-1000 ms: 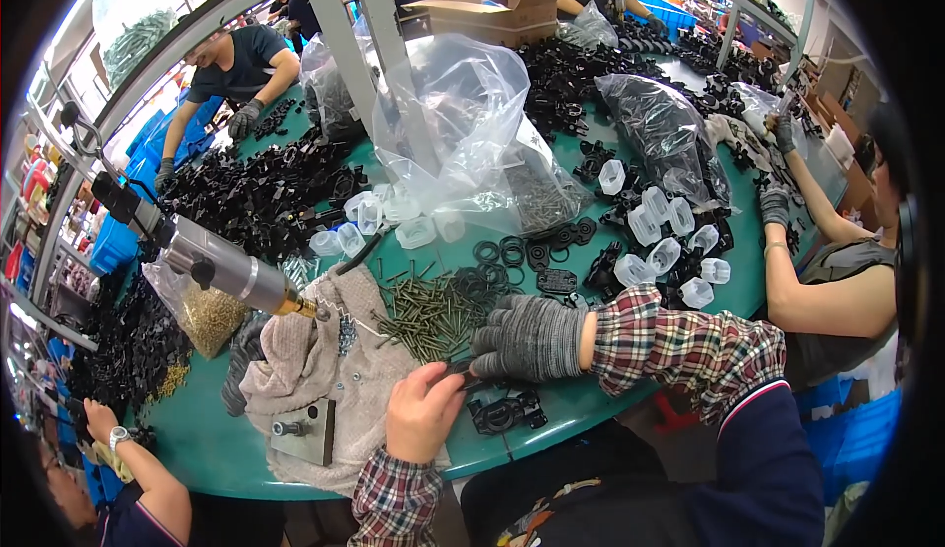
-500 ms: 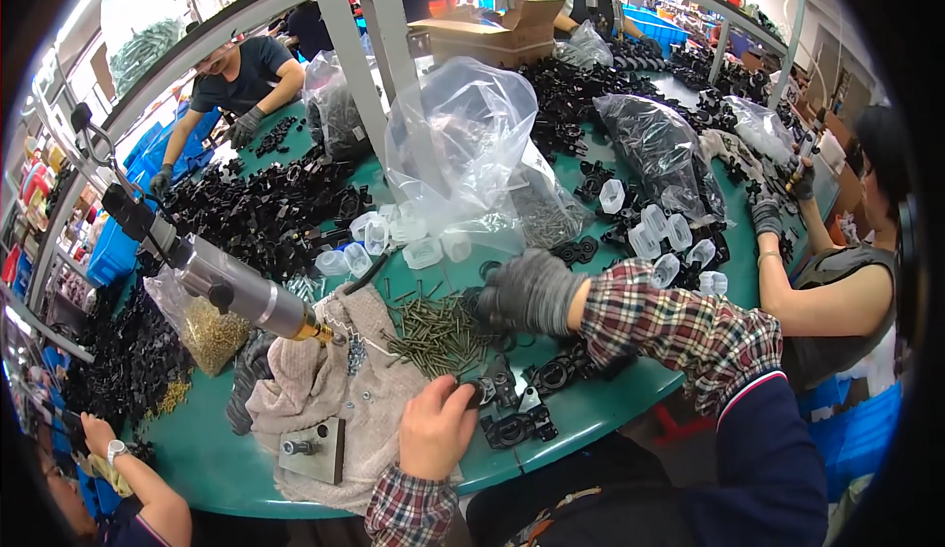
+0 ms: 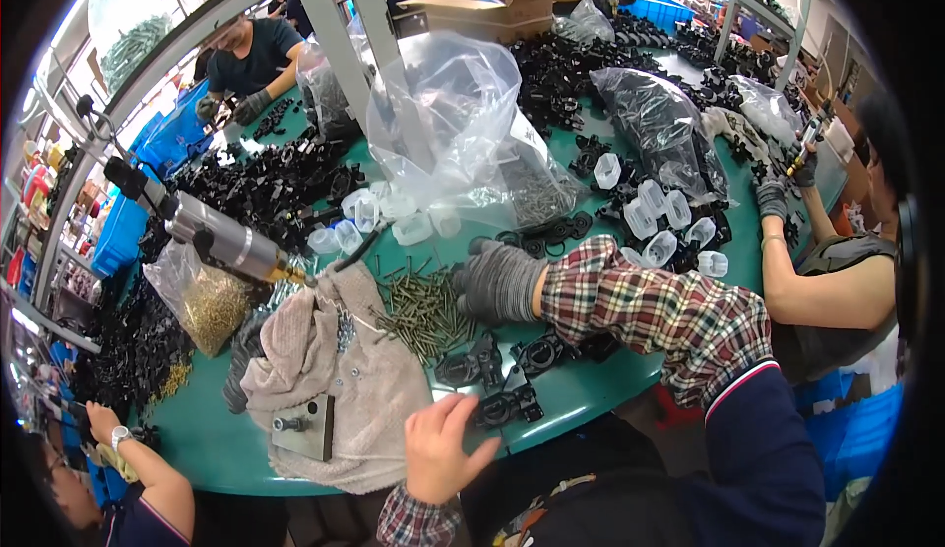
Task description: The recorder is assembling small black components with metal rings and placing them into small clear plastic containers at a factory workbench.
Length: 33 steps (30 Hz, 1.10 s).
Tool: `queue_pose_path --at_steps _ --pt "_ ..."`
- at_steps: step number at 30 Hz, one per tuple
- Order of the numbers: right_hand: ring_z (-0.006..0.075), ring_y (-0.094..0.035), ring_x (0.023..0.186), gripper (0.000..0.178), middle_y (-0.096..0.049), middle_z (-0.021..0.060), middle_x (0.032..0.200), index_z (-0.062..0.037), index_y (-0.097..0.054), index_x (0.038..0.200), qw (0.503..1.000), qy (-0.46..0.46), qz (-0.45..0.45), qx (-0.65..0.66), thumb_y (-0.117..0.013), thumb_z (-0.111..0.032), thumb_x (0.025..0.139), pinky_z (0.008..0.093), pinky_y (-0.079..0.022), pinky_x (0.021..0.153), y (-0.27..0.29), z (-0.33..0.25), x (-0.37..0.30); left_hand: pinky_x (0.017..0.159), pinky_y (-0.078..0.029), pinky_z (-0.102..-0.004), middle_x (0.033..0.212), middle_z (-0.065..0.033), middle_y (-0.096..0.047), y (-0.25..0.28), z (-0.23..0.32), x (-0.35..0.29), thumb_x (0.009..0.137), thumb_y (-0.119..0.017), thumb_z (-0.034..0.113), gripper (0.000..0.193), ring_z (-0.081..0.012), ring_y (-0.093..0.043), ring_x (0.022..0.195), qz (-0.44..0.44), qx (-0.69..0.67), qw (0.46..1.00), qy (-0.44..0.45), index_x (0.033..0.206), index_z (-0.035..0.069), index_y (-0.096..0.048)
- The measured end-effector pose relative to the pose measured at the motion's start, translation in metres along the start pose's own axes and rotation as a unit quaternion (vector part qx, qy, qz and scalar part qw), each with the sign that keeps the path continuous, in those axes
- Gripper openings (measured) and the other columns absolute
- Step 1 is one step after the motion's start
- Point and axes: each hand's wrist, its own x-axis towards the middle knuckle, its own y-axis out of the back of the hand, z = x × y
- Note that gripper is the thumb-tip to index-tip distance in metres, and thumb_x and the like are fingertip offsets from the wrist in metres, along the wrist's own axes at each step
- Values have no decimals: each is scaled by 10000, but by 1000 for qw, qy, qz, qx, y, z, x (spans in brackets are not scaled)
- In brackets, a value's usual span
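Note:
My left hand (image 3: 440,449), bare, is open with thumb and fingers apart, just in front of several black plastic clamp-like parts (image 3: 504,406) near the table edge. Nothing shows in it. My right hand (image 3: 500,283), in a grey knitted glove, is curled palm down at the right side of a heap of long brass-coloured screws (image 3: 421,309). Its fingertips are hidden, so what it grips cannot be made out. Left of the screws, a beige cloth (image 3: 379,389) bears a metal block with a stud (image 3: 307,427). Above the cloth hangs a silver powered screwdriver (image 3: 231,242), its tip pointing down right.
A large clear plastic bag (image 3: 448,124) stands beyond the screws, with translucent cups (image 3: 413,229) before it. Black parts (image 3: 285,188) heap at left; a bag of small brass pieces (image 3: 207,311) lies nearer. Co-workers sit at left, far left and right (image 3: 827,281).
My left hand has drawn back from the black parts and spread its fingers. My gloved right hand has shifted left against the screws. The far-left co-worker's hands have come closer together.

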Motion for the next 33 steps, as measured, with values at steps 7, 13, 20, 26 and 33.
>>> queue_pose_path --at_steps 7,13,20,26,33 --pt "208 -547 887 154 -578 2 858 -174 -604 812 931 141 275 192 -578 -276 700 407 -389 865 -5 -38 -62 775 -388 -359 955 -78 -547 -17 -11 -15 568 -715 140 513 -255 -523 870 -3 34 999 10 1049 80 -549" --pt "198 -547 863 145 -567 6 836 -160 -593 788 918 159 331 154 -552 -256 687 440 -382 918 -36 -86 -67 778 -388 -363 960 -75 -548 -22 -15 -25 558 -720 134 495 -250 -527 866 12 26 1000 -5 1019 73 -552" --pt "192 -542 842 138 -562 6 835 -143 -574 760 938 148 299 94 -543 -228 656 447 -393 930 -26 -97 -69 714 -417 -356 963 -69 -549 -17 -16 -40 568 -716 113 420 -259 -536 855 49 16 998 -25 965 108 -579" --pt "195 -542 811 141 -562 8 840 -142 -568 758 928 143 336 78 -559 -251 669 435 -424 879 -33 -96 -75 669 -438 -344 978 -54 -542 -19 -21 -41 597 -713 121 349 -238 -547 845 64 45 994 -75 927 136 -601" --pt "228 -569 826 220 -578 24 949 -157 -629 848 954 23 225 196 -575 -331 724 390 -443 815 -10 -45 -79 679 -441 -343 1001 -59 -546 -24 -13 -34 606 -720 153 382 -236 -549 844 46 41 996 -58 965 143 -592"
